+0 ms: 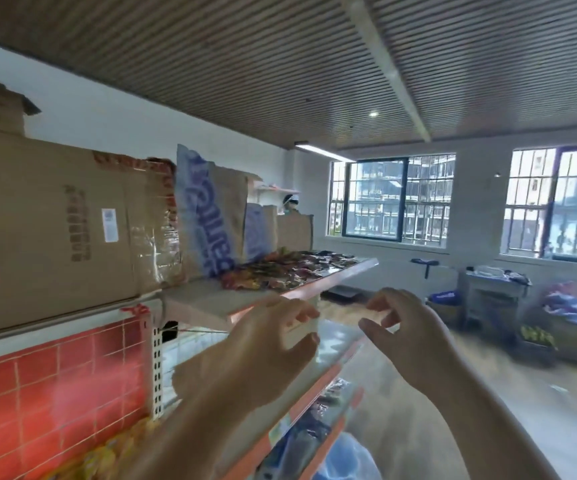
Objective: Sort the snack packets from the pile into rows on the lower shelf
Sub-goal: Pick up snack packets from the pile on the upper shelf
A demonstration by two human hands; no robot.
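Windows (373, 199) light the room behind a shelf (204, 301) bearing the pile of snack packets (290, 271). Just below the shelf's front edge hover the left hand (263, 344) and right hand (408, 330), fingers loosely curled apart, holding nothing.

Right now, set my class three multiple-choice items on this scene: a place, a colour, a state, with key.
1. The pile of multicoloured snack packets lies: A on the floor; B on the pale shelf board beside brown cardboard boxes; C in a hand.
2. The tiled wall panel is: A red; B green; C black.
3. The left hand and right hand: A hold packets; B are empty; C grip a box.
Key: B, pile rests on the board; A, tiles show red; B, nothing between any fingers.
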